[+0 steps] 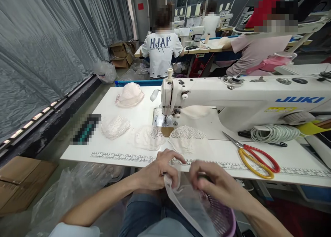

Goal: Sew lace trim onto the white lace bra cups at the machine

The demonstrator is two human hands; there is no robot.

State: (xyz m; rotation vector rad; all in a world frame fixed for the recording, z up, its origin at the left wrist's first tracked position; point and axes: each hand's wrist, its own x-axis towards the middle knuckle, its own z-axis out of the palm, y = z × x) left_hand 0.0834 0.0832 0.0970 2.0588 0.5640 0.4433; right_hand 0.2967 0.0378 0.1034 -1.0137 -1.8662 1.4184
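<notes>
My left hand (157, 171) and my right hand (214, 183) are below the front edge of the white sewing table (297, 161), over my lap. Both pinch the top edge of a clear plastic bag (186, 202) that hangs between them. A purple basket (222, 218) sits on my lap under the bag. On the table just beyond my hands lie two white lace cup pieces (187, 137) (148, 137), close to the needle plate of the white JUKI sewing machine (245, 99).
Another lace piece (115, 126) and a stack of pale moulded cups (130, 95) lie at the table's left. Red-and-yellow scissors (254, 156) and a white cord coil (274, 133) lie to the right. Other people sit at machines behind. Cardboard boxes (20, 182) and plastic sheeting lie on the floor at left.
</notes>
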